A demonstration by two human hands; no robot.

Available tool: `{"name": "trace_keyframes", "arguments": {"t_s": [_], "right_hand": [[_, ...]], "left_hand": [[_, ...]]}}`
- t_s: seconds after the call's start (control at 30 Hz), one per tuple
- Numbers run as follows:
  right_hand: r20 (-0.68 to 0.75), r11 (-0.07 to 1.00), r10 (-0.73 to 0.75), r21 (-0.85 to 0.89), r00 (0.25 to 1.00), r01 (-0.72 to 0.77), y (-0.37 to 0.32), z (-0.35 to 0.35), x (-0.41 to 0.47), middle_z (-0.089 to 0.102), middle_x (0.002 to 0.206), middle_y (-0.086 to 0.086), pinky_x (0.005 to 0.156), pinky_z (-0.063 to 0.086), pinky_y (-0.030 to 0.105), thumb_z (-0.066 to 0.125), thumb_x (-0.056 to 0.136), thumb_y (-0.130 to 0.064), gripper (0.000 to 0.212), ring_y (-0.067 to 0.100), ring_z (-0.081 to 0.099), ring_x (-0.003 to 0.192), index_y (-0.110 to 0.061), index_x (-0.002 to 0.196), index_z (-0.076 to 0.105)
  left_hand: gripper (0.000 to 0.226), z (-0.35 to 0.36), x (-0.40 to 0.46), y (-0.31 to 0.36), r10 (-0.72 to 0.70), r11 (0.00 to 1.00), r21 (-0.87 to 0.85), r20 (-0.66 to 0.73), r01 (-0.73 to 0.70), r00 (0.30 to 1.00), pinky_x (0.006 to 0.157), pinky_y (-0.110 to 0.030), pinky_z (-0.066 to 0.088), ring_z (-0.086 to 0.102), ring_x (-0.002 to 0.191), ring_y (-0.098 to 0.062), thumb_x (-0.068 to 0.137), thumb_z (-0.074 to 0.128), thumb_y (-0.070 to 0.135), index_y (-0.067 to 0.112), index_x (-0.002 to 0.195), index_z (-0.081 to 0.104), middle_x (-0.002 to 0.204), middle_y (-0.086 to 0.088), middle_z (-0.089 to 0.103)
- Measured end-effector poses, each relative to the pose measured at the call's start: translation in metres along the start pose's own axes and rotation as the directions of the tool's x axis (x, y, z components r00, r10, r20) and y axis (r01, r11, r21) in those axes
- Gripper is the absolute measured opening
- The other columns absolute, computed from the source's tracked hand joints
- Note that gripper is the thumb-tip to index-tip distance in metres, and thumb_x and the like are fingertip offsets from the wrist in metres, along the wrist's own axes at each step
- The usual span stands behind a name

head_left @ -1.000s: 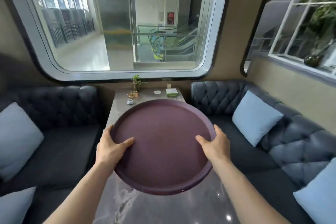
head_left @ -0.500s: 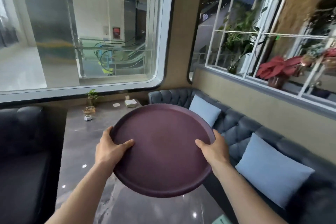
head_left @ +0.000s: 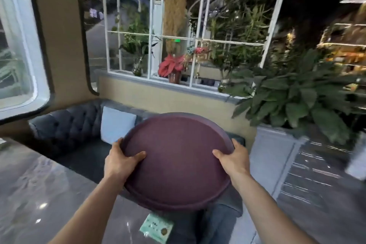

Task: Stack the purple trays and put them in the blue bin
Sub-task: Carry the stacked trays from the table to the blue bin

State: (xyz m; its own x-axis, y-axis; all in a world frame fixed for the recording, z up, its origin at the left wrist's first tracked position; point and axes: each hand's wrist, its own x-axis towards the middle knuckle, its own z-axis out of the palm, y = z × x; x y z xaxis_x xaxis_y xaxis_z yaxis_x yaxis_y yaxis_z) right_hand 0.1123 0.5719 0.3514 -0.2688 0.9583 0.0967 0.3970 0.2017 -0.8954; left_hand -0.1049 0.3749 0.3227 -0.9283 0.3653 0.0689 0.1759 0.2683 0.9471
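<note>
A round purple tray (head_left: 177, 161) is held in the air in front of me, above the right edge of the table. My left hand (head_left: 120, 161) grips its left rim with the thumb on top. On the opposite rim sits my right hand (head_left: 233, 161), clasped the same way. I cannot tell whether more than one tray is in the grip. No blue bin is in view.
A glossy grey marble table (head_left: 39, 194) lies at lower left with a green card (head_left: 156, 230) near its corner. A dark tufted sofa (head_left: 69, 130) with a pale blue cushion (head_left: 116, 125) runs behind. A white planter (head_left: 277, 156) with a leafy plant (head_left: 301, 97) stands to the right.
My view has swung to the right, from the table and big window towards the planter and plant wall. The tray stays gripped in both hands and has travelled with the turn.
</note>
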Motion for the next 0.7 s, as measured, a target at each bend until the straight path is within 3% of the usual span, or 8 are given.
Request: {"name": "trace_keyframes", "arguments": {"t_s": [0.07, 0.13, 0.2, 0.33, 0.5, 0.63, 0.7], "right_hand": [[-0.109, 0.999, 0.038, -0.017, 0.993, -0.04, 0.028, -0.049, 0.016, 0.067, 0.125, 0.001, 0.098, 0.052, 0.045, 0.081, 0.061, -0.044, 0.08, 0.028, 0.064, 0.112, -0.022, 0.133, 0.055], [-0.216, 0.996, 0.07, -0.039, 0.974, -0.08, 0.052, -0.104, 0.022, 0.073, 0.105, 0.002, 0.089, 0.055, 0.042, 0.082, 0.062, -0.037, 0.055, 0.03, 0.068, 0.099, -0.02, 0.111, 0.064], [-0.316, 0.992, 0.097, -0.044, 0.944, -0.117, 0.074, -0.162, 0.022, 0.074, 0.099, 0.005, 0.087, 0.054, 0.041, 0.083, 0.065, -0.031, 0.043, 0.032, 0.068, 0.097, -0.019, 0.103, 0.066], [-0.433, 0.982, 0.166, -0.012, 0.886, -0.189, 0.121, -0.272, 0.016, 0.073, 0.101, 0.005, 0.089, 0.054, 0.041, 0.082, 0.066, -0.031, 0.045, 0.032, 0.067, 0.101, -0.021, 0.108, 0.068], [-0.605, 0.963, 0.226, 0.019, 0.763, -0.271, 0.181, -0.404, -0.017, 0.073, 0.101, 0.005, 0.094, 0.053, 0.045, 0.081, 0.066, -0.035, 0.047, 0.032, 0.065, 0.106, -0.021, 0.109, 0.068], [-0.734, 0.939, 0.259, 0.04, 0.628, -0.341, 0.224, -0.497, -0.061, 0.072, 0.11, 0.006, 0.096, 0.052, 0.046, 0.081, 0.066, -0.037, 0.058, 0.033, 0.064, 0.108, -0.02, 0.119, 0.063], [-0.781, 0.924, 0.282, 0.066, 0.558, -0.376, 0.241, -0.538, -0.089, 0.071, 0.114, 0.006, 0.096, 0.052, 0.045, 0.082, 0.068, -0.035, 0.064, 0.032, 0.065, 0.108, -0.019, 0.126, 0.06]], "left_hand": [[0.094, 0.049, -0.015, 0.024, 0.04, 0.999, -0.003, 0.094, -0.039, 0.995, 0.106, -0.045, 0.043, 0.052, 0.128, -0.033, 0.068, 0.086, 0.036, 0.02, 0.148, 0.037, 0.142, -0.008, 0.054], [0.091, 0.099, -0.037, 0.048, 0.077, 0.997, -0.006, 0.186, -0.077, 0.979, 0.104, -0.045, 0.044, 0.053, 0.126, -0.034, 0.069, 0.086, 0.035, 0.018, 0.145, 0.04, 0.14, -0.009, 0.056], [0.088, 0.15, -0.062, 0.067, 0.108, 0.994, -0.015, 0.259, -0.108, 0.96, 0.102, -0.044, 0.045, 0.057, 0.122, -0.033, 0.067, 0.087, 0.032, 0.016, 0.142, 0.044, 0.135, -0.009, 0.06], [0.086, 0.245, -0.126, 0.106, 0.161, 0.987, -0.071, 0.408, -0.145, 0.899, 0.1, -0.04, 0.046, 0.058, 0.12, -0.031, 0.068, 0.087, 0.03, 0.013, 0.141, 0.046, 0.133, -0.007, 0.061], [0.091, 0.356, -0.22, 0.149, 0.201, 0.98, -0.124, 0.61, -0.158, 0.767, 0.101, -0.044, 0.048, 0.061, 0.116, -0.03, 0.061, 0.088, 0.04, 0.019, 0.14, 0.048, 0.129, -0.004, 0.064], [0.063, 0.431, -0.311, 0.184, 0.248, 0.969, -0.192, 0.721, -0.158, 0.646, 0.085, -0.031, 0.046, 0.062, 0.09, -0.02, 0.067, 0.088, 0.017, 0.013, 0.122, 0.058, 0.099, 0.0, 0.066], [0.076, 0.469, -0.353, 0.192, 0.286, 0.958, -0.22, 0.769, -0.183, 0.571, 0.09, -0.037, 0.052, 0.067, 0.093, -0.022, 0.053, 0.09, 0.035, 0.018, 0.12, 0.059, 0.102, 0.003, 0.071]]}}
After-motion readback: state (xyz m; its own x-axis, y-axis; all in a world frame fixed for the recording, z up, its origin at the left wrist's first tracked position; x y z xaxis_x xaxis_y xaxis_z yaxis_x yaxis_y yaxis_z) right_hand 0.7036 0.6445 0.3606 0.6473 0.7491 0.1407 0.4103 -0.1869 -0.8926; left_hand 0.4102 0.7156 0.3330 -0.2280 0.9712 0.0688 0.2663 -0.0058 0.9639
